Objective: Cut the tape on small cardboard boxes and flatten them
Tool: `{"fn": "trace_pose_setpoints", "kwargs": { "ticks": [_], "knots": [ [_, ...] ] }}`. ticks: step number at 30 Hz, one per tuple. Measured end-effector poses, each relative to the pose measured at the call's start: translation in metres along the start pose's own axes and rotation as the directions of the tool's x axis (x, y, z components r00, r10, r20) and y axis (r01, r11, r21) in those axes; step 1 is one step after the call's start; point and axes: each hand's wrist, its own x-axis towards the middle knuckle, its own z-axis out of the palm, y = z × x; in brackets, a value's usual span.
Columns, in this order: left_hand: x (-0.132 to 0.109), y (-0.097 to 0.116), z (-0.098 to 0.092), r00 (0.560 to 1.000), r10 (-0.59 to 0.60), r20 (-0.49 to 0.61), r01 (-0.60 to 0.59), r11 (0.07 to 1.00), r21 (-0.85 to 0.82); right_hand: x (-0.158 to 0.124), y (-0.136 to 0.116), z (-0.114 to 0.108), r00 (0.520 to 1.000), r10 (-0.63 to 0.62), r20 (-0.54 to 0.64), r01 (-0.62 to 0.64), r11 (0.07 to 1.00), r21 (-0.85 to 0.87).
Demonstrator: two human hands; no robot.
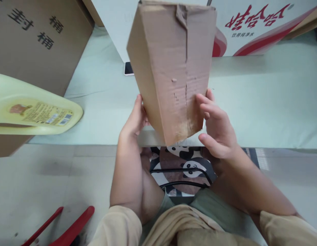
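Here it is, the tall brown cardboard carton (173, 71), tilted between two bare hands above the pale green covered surface (263, 99), its face creased and torn along a middle seam, its lower end scuffed! The left hand (135, 118) is at the carton's left side, thumb along the edge, the other fingers mostly tucked out of sight behind it; how tightly they close, I cannot tell. Over on the carton's right, the right hand (218, 124) has its fingers spread, tips by the carton's right edge, thumb standing clear of the cardboard.

Just behind the carton's left edge, a dark-screened phone (128, 68), partly covered. Beyond the carton, a big white box with red lettering (245, 30). Well to its left, a pale yellow plastic bottle with a printed label (45, 106), and past that a large brown box with black characters (38, 51). And below the carton, on the near side, a panda-patterned panel (178, 160) behind black bars (184, 170)!
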Motion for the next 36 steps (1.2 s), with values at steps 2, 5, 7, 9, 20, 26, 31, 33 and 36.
{"fn": "trace_pose_setpoints", "kwargs": {
  "ticks": [2, 5, 7, 9, 20, 26, 31, 33, 36],
  "knots": [
    [-0.005, 0.005, 0.003, 0.984, -0.132, 0.118, 0.131, 0.991, 0.013, 0.003, -0.001, -0.001, 1.0, -0.007, -0.014, 0.007, 1.0, -0.017],
    [-0.013, 0.016, 0.003, 0.882, -0.383, 0.273, 0.374, 0.923, 0.088, 0.008, -0.004, -0.003, 0.999, 0.049, -0.023, -0.051, 0.997, -0.062],
    [-0.017, 0.024, 0.002, 0.776, -0.534, 0.336, 0.513, 0.844, 0.156, 0.01, -0.004, -0.004, 0.995, 0.094, -0.034, -0.096, 0.993, -0.073],
    [-0.018, 0.029, 0.002, 0.701, -0.612, 0.368, 0.568, 0.79, 0.231, 0.009, -0.003, -0.004, 0.993, 0.115, -0.04, -0.117, 0.991, -0.069],
    [0.001, 0.003, 0.006, 0.946, 0.32, 0.042, -0.323, 0.939, 0.12, 0.008, 0.002, 0.004, 0.983, 0.165, 0.082, -0.163, 0.986, -0.029],
    [-0.002, -0.004, 0.021, 0.91, 0.397, 0.117, -0.405, 0.912, 0.064, 0.011, 0.022, 0.0, 0.916, 0.304, -0.263, -0.346, 0.929, -0.133],
    [-0.001, -0.011, 0.025, 0.916, 0.394, 0.079, -0.399, 0.915, 0.064, 0.014, 0.049, -0.011, 0.687, 0.703, -0.183, -0.679, 0.532, -0.506],
    [-0.001, -0.011, 0.025, 0.917, 0.392, 0.07, -0.396, 0.916, 0.064, 0.013, 0.053, -0.011, 0.64, 0.765, -0.072, -0.632, 0.472, -0.614],
    [-0.001, -0.01, 0.025, 0.916, 0.395, 0.065, -0.399, 0.914, 0.069, 0.012, 0.055, -0.008, 0.656, 0.753, -0.044, -0.608, 0.493, -0.622]
  ]
}}
